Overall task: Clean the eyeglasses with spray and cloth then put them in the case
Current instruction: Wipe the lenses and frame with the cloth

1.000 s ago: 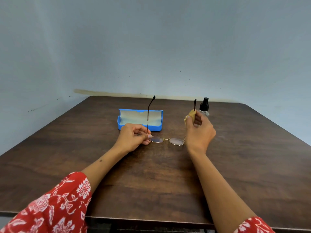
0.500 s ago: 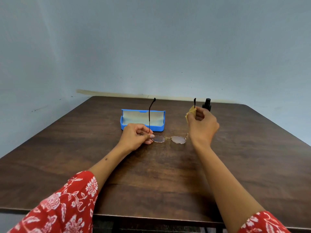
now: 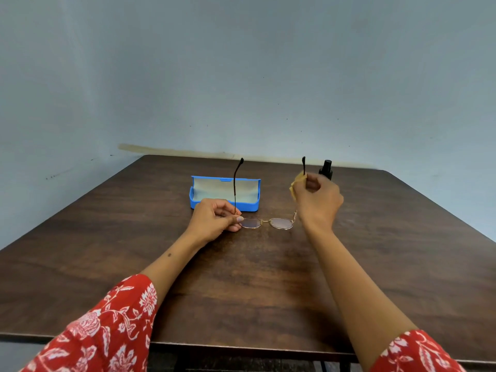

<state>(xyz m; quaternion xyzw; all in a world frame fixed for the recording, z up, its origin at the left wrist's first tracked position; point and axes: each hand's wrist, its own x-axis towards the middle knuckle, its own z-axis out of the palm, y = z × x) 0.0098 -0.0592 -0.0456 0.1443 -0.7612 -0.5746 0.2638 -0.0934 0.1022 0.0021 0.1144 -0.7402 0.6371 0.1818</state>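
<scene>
I hold the eyeglasses (image 3: 265, 222) lens-down on the desk (image 3: 268, 277), both temple arms pointing up, so the frame is steady while one arm is wiped. My left hand (image 3: 214, 220) pinches the frame at its left hinge, fingers (image 3: 230, 210) curled round the base of the upright left temple; this anchors the glasses against the pull of the other hand. My right hand (image 3: 318, 197) is clenched round the right temple with the yellow cloth (image 3: 295, 185) bunched inside the grip, only the dark temple tip showing above it, which I judge to be a wiping stroke along that arm. The blue case (image 3: 225, 196) lies open just behind the glasses, lid up and pale lining exposed, placed to receive them once the cleaning ends. The spray bottle (image 3: 326, 169) stands behind my right hand, mostly hidden, apparently set aside within reach. Judged from this, spraying is over and casing is not yet begun.
</scene>
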